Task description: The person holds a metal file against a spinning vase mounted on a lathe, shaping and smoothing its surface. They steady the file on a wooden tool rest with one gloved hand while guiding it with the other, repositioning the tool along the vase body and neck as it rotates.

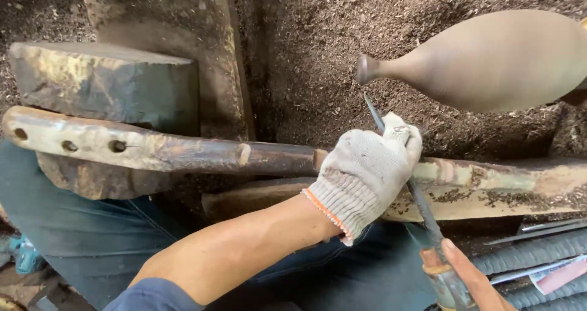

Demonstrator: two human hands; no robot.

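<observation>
Right hand (474, 277), vase (489, 60) cut off at edge.

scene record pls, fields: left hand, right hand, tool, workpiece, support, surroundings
left hand: gloved left hand, wrapped around the tool shaft, resting on the bar
right hand: bare right hand, on the tool handle
tool: long turning tool, tip pointing toward the vase neck
workpiece: brown vase-shaped piece, lying horizontally, narrow neck to the left
support: worn wooden bar with holes
surroundings: wood shavings
</observation>
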